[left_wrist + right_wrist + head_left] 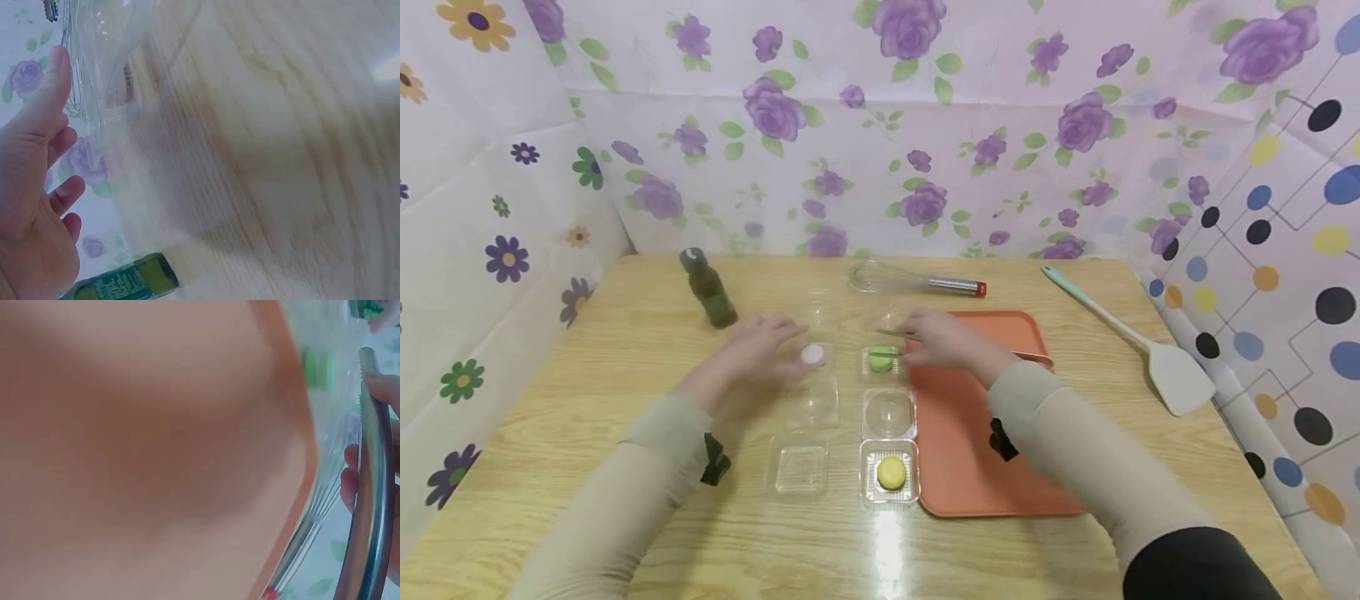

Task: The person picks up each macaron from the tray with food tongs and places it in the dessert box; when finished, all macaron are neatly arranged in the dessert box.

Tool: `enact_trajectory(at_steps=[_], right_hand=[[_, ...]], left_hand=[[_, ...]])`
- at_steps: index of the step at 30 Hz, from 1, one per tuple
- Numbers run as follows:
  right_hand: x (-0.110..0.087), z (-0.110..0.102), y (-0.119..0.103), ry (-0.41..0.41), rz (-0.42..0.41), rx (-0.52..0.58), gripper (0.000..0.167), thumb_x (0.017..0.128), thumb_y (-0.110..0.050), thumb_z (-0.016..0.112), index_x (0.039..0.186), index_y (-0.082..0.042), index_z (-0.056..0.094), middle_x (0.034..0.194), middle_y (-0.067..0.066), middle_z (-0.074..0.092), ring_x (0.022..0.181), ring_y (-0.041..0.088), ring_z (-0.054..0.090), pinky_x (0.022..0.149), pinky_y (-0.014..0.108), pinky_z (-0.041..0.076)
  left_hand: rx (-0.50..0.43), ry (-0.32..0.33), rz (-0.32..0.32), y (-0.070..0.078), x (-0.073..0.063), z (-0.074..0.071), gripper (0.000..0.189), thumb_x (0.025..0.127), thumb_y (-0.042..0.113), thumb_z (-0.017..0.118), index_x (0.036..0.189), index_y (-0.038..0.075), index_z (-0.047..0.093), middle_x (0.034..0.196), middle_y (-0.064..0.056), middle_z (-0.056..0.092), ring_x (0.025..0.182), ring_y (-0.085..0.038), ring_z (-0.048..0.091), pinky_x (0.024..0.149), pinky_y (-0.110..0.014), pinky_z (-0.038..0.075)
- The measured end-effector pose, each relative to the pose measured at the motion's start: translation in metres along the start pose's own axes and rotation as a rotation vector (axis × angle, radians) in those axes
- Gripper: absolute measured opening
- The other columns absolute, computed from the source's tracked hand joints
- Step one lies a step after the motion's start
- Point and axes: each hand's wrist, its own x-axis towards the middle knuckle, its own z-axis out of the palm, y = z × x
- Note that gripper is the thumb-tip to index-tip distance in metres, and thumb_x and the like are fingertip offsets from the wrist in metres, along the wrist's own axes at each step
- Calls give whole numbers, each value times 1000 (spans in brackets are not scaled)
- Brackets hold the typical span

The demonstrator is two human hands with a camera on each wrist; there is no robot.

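Note:
My right hand (pixel 943 337) grips metal tongs (pixel 372 487), whose tips reach over a green macaron-like round (pixel 880 364) in an open clear plastic box. Whether the tips touch it cannot be told. My left hand (pixel 756 350) is beside another clear box, which holds a pale pink round (pixel 812 356). In the left wrist view its thumb is extended and its other fingers are loosely bent, with nothing visible between them. A yellow round (pixel 891 472) sits in the nearest box of the right column. Lower left stands a clear box (pixel 800 468) with no round in it.
An orange tray (pixel 977 467) lies under my right forearm. Behind are a whisk (pixel 917 282) and a dark green bottle (pixel 709 287). A white spatula (pixel 1176 375) lies at the right. Floral sheets (pixel 850 167) hang around the wooden table (pixel 715 542).

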Motion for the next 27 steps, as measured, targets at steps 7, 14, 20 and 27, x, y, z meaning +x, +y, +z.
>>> enact_trajectory(at_steps=[7, 14, 20, 27], right_hand=[[-37, -7, 24, -21, 77, 71, 44, 86, -25, 67, 123, -3, 60, 116, 14, 55, 99, 28, 55, 81, 42, 48], [-73, -7, 46, 8, 134, 68, 46, 84, -26, 70, 123, -3, 60, 112, 12, 56, 92, 26, 56, 75, 40, 48], [-97, -7, 67, 17, 169, 56, 46, 84, -27, 70, 123, -3, 60, 108, 11, 56, 80, 20, 50, 66, 35, 43], [-121, -3, 88, 68, 159, 55, 43, 83, -23, 71, 117, 0, 62, 101, 10, 57, 74, 18, 49, 64, 33, 42]], left_hand=[[39, -52, 74, 7, -19, 3, 81, 71, 45, 77, 139, 15, 45, 141, -12, 42, 127, -41, 30, 105, -61, 15], [55, -93, 137, 20, -38, 4, 87, 66, 47, 79, 141, 20, 43, 142, -10, 42, 124, -40, 35, 102, -62, 20], [95, -123, 185, 27, -48, 11, 94, 62, 56, 77, 141, 17, 43, 143, -7, 41, 117, -36, 41, 98, -59, 27], [143, -141, 222, 31, -59, 17, 97, 58, 63, 75, 139, 18, 45, 140, -6, 45, 113, -32, 43, 94, -54, 33]])
